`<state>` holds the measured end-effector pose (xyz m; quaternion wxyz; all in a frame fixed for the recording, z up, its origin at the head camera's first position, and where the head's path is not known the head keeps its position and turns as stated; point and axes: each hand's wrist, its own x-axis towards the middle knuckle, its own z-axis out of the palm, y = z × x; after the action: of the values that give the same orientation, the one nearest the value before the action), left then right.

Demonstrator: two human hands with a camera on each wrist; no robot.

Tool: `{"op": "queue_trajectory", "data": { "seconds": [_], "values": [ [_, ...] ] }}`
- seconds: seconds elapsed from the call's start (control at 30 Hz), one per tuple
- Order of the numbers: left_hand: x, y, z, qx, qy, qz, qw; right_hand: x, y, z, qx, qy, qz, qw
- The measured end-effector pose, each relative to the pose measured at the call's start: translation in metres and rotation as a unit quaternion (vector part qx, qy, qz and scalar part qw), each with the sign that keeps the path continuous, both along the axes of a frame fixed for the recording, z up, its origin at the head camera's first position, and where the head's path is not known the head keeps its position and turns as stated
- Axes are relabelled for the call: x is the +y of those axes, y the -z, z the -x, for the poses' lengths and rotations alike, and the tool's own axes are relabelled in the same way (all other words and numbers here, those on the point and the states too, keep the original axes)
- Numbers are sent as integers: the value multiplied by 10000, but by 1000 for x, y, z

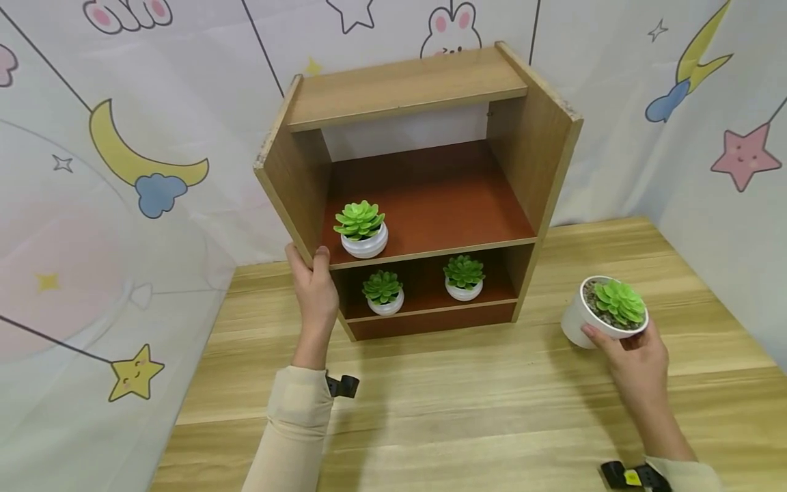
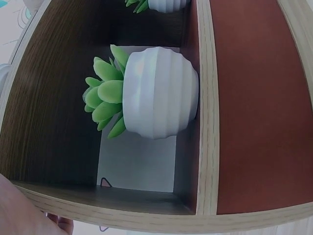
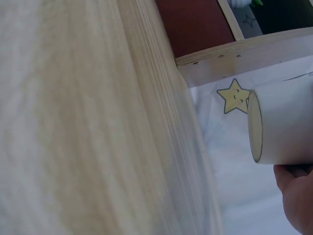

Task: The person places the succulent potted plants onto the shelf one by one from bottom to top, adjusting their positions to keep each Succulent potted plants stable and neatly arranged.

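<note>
A wooden shelf unit (image 1: 430,236) with red-brown boards stands on the table, and my left hand (image 1: 316,290) grips the lower part of its left side panel. The thumb lies at the front edge; in the left wrist view some fingers show beyond the panel. To the right of the shelf, my right hand (image 1: 642,359) holds a white pot (image 1: 578,318) with a bright green succulent (image 1: 619,303), thumb on its near side. The right wrist view shows the pot's base (image 3: 255,126) off the tabletop, the pot slightly tilted in the head view.
On the shelf's middle board, at the front left, sits a potted succulent (image 1: 363,236). Two more, a left one (image 1: 384,294) and a right one (image 1: 464,279), stand in the lower compartment. A printed cloth (image 1: 203,82) hangs behind the wood-grain table (image 1: 455,410).
</note>
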<state>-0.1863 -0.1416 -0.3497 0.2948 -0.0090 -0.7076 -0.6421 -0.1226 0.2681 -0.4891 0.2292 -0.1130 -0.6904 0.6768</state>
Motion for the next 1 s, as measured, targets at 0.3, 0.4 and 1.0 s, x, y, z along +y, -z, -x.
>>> {"op": "queue_trajectory", "data": {
  "seconds": [0.3, 0.4, 1.0],
  "values": [
    [-1, 2, 2, 92, 84, -50, 9999, -12, -7, -4, 566, 45, -166, 9982],
    [-1, 2, 2, 105, 36, -35, 9999, -14, -7, -6, 891, 122, -104, 9959],
    [-1, 1, -1, 133, -17, 22, 9999, -38, -30, -5, 3145, -595, 834, 9437]
  ]
}}
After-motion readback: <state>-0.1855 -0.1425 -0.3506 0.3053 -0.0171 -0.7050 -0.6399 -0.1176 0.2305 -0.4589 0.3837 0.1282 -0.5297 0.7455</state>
